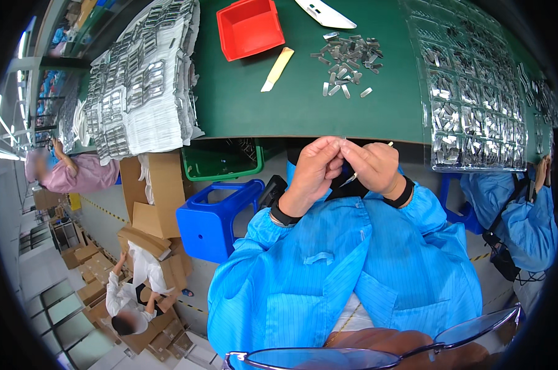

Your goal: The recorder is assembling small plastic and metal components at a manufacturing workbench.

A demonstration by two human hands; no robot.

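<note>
the green table point(303, 105) filled the upper half of the view and serves as the landmark here. on its left part lay stacks of clear trays on white sheets point(137, 74), loaded with small metal parts. along its right edge ran a clear blister tray point(476, 92) with more metal parts in its pockets. under the table's near edge, to the left, stood a blue plastic stool point(214, 219), with a green crate point(220, 161) just behind it. on the table's far side sat a red bin point(249, 28), with a pale yellow strip point(277, 68) just beside it. near the table's middle lay a loose pile of small metal clips point(350, 58).

just below the table's near edge, both hands met close together. the left hand point(316, 169) had its fingers curled and pinched at the tips. the right hand point(374, 166) was curled too, pinching a thin metal tool point(351, 178) that pointed toward the left hand. what the left fingertips pinched was too small to tell.
</note>
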